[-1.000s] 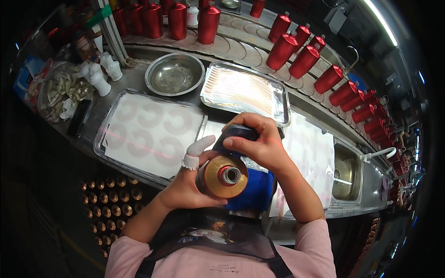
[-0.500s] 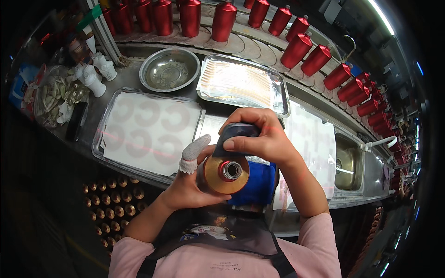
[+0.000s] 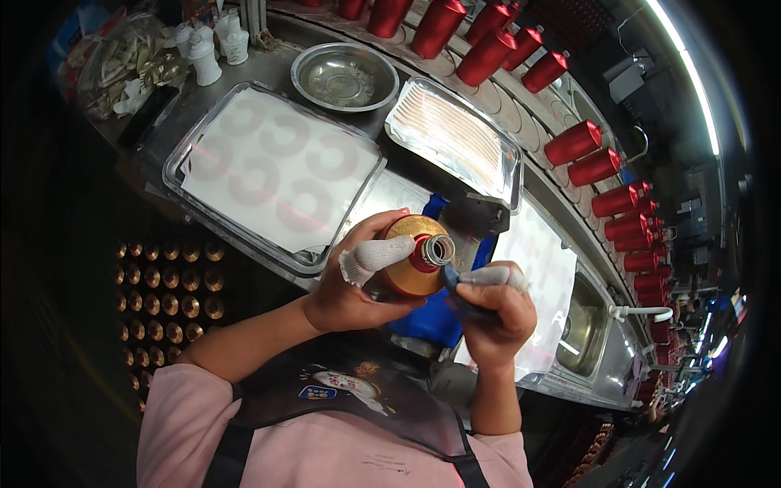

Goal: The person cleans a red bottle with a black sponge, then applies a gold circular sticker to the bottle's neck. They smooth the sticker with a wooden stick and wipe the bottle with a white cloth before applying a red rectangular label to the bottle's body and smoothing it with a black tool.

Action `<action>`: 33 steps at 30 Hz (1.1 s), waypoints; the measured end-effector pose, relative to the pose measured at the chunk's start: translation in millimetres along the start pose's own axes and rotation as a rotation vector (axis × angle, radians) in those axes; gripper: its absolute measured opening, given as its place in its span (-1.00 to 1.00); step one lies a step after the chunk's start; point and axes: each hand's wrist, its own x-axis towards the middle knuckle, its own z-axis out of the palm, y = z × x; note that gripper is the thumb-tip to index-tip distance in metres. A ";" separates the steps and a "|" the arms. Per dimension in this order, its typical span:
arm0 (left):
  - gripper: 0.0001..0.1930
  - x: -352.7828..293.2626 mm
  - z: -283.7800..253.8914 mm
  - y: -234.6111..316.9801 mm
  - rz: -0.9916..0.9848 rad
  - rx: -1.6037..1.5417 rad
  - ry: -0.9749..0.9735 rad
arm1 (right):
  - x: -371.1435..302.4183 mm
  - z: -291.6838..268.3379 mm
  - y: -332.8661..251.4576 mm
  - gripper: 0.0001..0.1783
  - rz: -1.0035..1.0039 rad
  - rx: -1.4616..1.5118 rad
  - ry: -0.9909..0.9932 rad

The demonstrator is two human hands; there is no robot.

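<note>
Drew the right hand (image 3: 500,317) back since the earlier frame, from beyond the red-and-gold bottle (image 3: 417,281) to just beside its mouth. Grasps the bottle in the left hand (image 3: 348,294), close to the right, with a white finger cot (image 3: 378,256) against the gold shoulder; pinches a dark item (image 3: 455,293), kind unclear, in the right. Has a blue cloth (image 3: 431,325) below the hands, a rectangular tray (image 3: 313,265) beyond the left, a round metal bowl (image 3: 346,81) farther off, and a sink (image 3: 579,337) rightward of both.

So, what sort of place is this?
Probably a factory bottle line: glossy red, shouldered bottles stand along a grey slatted conveyor, and the left hand holds a red bottle with a gold shoulder.
</note>
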 end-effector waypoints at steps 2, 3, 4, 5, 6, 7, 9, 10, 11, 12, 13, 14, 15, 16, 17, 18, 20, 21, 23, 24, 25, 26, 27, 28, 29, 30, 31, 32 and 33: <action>-0.26 -2.1 6.1 -5.9 0.121 0.175 0.028 | -13.2 10.0 -9.5 -0.62 -0.102 0.022 0.079; -0.26 -2.3 8.6 -9.3 0.157 0.196 0.072 | -16.7 15.8 -12.1 -0.63 -0.108 -0.048 0.051; -0.25 -1.3 12.5 -13.7 0.174 0.208 0.118 | -19.7 19.5 -14.6 -0.63 -0.151 -0.072 0.023; -0.24 0.5 14.3 -18.6 0.182 0.234 0.157 | -19.3 24.3 -14.8 -0.63 -0.138 -0.130 -0.050; -0.19 1.5 16.6 -21.1 0.254 0.241 0.207 | -17.9 27.0 -15.1 -0.64 -0.163 -0.069 -0.088; -0.17 3.6 13.4 -24.7 0.227 0.219 0.205 | -14.0 30.6 -13.5 -0.67 -0.178 -0.039 0.021; -0.10 10.0 1.2 -28.3 0.204 0.200 0.180 | -2.8 35.4 -9.5 -0.69 -0.171 -0.039 0.127; -0.07 13.0 -7.4 -27.1 0.169 0.201 0.140 | 3.3 37.1 -8.1 -0.67 -0.155 -0.067 0.193; -0.06 19.9 -11.3 -27.3 0.181 0.161 0.159 | 9.7 40.2 -5.3 -0.68 -0.131 -0.103 0.205; -0.06 26.7 -20.0 -27.2 0.149 0.107 0.022 | 13.2 43.2 -5.7 -0.68 -0.112 -0.118 0.133; -0.06 32.0 -25.4 -25.8 0.125 0.056 -0.111 | 14.9 45.8 -5.8 -0.69 -0.133 -0.089 0.166; -0.09 34.0 -26.4 -22.4 0.145 0.133 -0.080 | 12.8 47.2 -9.1 -0.67 -0.130 -0.126 0.117; -0.11 33.7 -24.9 -19.4 0.164 0.207 -0.050 | 8.7 49.0 -12.4 -0.64 -0.105 -0.177 0.058; -0.14 28.6 -19.7 -12.2 0.145 0.286 -0.022 | 1.5 47.7 -17.8 -0.58 -0.127 -0.196 0.020; -0.16 18.4 -12.3 -4.2 0.181 0.350 -0.003 | -7.9 45.2 -24.8 -0.58 -0.154 -0.097 0.073; -0.18 0.9 -2.6 6.3 0.173 0.418 0.012 | -19.6 40.3 -33.4 -0.58 -0.141 -0.024 0.086; -0.23 -24.3 14.7 20.8 0.247 0.451 0.166 | -37.8 30.7 -45.2 -0.67 -0.227 -0.017 0.194; -0.20 -29.2 20.0 22.2 0.180 0.439 0.163 | -44.6 26.4 -49.3 -0.65 -0.168 -0.077 0.257; -0.13 -30.8 22.0 20.4 0.161 0.389 0.171 | -50.4 21.2 -53.5 -0.66 -0.098 -0.222 0.085; -0.13 -29.1 19.4 17.9 0.172 0.475 0.031 | -50.5 20.2 -55.0 -0.67 -0.170 -0.144 0.053; -0.13 -26.2 16.8 15.3 0.161 0.416 -0.035 | -48.5 19.6 -55.5 -0.68 -0.184 -0.115 -0.031; -0.14 -25.6 18.1 14.0 0.076 0.243 -0.017 | -46.5 20.2 -57.1 -0.70 -0.169 -0.024 0.014; -0.15 -26.2 18.6 14.0 -0.012 0.079 -0.005 | -42.9 20.8 -57.9 -0.70 -0.123 -0.077 0.076; -0.15 -26.1 22.1 13.4 0.055 0.144 0.042 | -40.5 21.6 -59.5 -0.70 -0.127 -0.138 0.107; -0.15 -27.9 23.9 13.5 0.096 0.218 0.074 | -37.6 22.5 -60.4 -0.70 -0.062 -0.213 0.151; -0.15 -28.7 26.7 13.4 0.146 0.294 0.102 | -35.4 23.2 -61.5 -0.69 -0.170 -0.181 0.095; -0.14 -28.7 28.5 12.0 0.186 0.380 0.127 | -34.3 23.9 -62.3 -0.66 -0.210 -0.164 0.056; -0.18 -31.8 29.4 12.5 0.245 0.328 0.218 | -32.3 24.5 -61.6 -0.66 -0.176 -0.083 0.061; -0.15 -32.0 30.5 10.9 0.229 0.318 0.213 | -33.3 24.6 -62.1 -0.65 -0.221 0.012 0.069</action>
